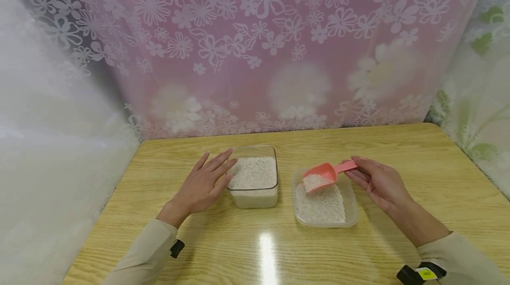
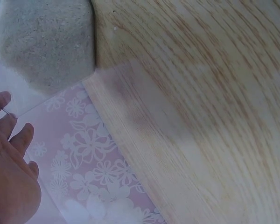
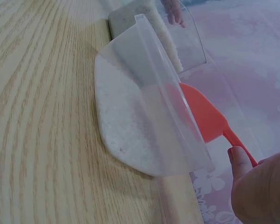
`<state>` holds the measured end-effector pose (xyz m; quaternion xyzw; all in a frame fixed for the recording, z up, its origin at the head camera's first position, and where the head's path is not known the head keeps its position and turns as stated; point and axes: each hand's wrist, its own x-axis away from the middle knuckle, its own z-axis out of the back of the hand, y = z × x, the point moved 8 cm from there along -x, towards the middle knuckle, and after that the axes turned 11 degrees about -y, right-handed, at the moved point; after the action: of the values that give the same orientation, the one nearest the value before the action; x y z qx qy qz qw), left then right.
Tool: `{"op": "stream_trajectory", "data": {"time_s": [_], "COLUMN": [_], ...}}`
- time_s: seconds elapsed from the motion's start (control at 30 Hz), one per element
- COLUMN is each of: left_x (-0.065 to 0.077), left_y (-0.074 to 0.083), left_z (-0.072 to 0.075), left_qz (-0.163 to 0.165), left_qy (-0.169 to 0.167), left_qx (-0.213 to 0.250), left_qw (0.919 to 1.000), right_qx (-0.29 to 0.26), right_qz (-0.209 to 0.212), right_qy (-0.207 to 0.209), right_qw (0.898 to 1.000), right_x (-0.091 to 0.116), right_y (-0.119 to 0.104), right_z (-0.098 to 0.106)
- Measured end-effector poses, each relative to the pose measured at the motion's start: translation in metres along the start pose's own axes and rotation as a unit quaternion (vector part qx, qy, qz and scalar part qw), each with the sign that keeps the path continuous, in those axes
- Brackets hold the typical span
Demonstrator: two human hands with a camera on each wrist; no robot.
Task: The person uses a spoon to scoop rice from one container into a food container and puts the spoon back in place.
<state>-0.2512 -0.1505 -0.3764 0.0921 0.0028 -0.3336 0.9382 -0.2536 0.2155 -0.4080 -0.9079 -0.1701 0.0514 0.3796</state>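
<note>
My right hand [image 1: 376, 183] grips the handle of a pink scoop [image 1: 326, 173], which carries a small heap of white rice [image 1: 314, 182]. The scoop is tilted over a translucent plastic container [image 1: 351, 205] that holds more rice; in the right wrist view the red-looking scoop [image 3: 203, 114] shows behind the container's wall. My left hand [image 1: 205, 183] has its fingers spread, with the fingertips at the left rim of a clear square container [image 1: 256, 199] well filled with rice. In the left wrist view those fingers [image 2: 22, 140] overlap the clear container's rim.
Both containers stand on a wood-grain table [image 1: 223, 240], side by side with a gap between them. A pink flowered curtain [image 1: 247, 68] hangs behind the table's back edge, and pale sheeting [image 1: 52, 152] rises at the left. Dark wrist straps [image 1: 422, 272] sit on both sleeves.
</note>
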Motion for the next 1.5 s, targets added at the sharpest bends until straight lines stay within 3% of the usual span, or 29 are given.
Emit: {"op": "stream_trajectory", "data": {"time_s": [0.27, 0.73, 1.5], "left_x": [0.0, -0.001, 0.0], "left_y": [-0.001, -0.001, -0.002], "left_z": [-0.001, 0.0, -0.002], "left_qz": [0.001, -0.003, 0.002], "left_qy": [-0.003, 0.003, 0.002], "left_qx": [0.002, 0.002, 0.007], "left_qw": [1.0, 1.0, 1.0], "right_qx": [-0.013, 0.034, 0.032], "right_qz": [0.003, 0.019, 0.035], "right_qy": [0.005, 0.015, 0.027], "right_qw": [1.0, 0.999, 0.998], "right_x": [0.005, 0.013, 0.022], "right_y": [-0.004, -0.017, -0.032], "right_z": [0.002, 0.005, 0.01]}}
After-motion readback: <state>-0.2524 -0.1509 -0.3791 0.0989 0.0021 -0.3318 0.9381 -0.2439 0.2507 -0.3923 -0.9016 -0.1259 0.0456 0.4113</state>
